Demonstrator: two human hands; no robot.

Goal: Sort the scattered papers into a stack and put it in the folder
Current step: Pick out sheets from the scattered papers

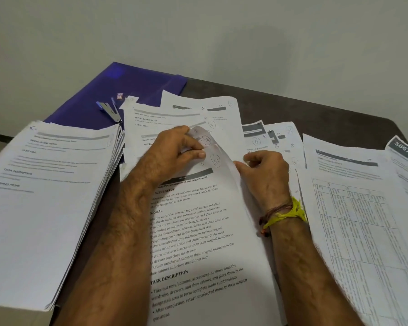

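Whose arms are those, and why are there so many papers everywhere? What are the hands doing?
The picture comes from a camera worn on a person's head, so you see their own arms reaching forward. The left hand pinches the curled-up corner of a sheet with numbers circled in pen. The right hand grips the edge of the papers beside it. Loose printed papers lie spread over a dark table. On the left sits a neat stack already sorted. Behind it lies a purple folder, where the stack is meant to go.

Both hands [174, 151] [266, 170] pinching curled sheets [212, 151], stack [47, 184] at left.
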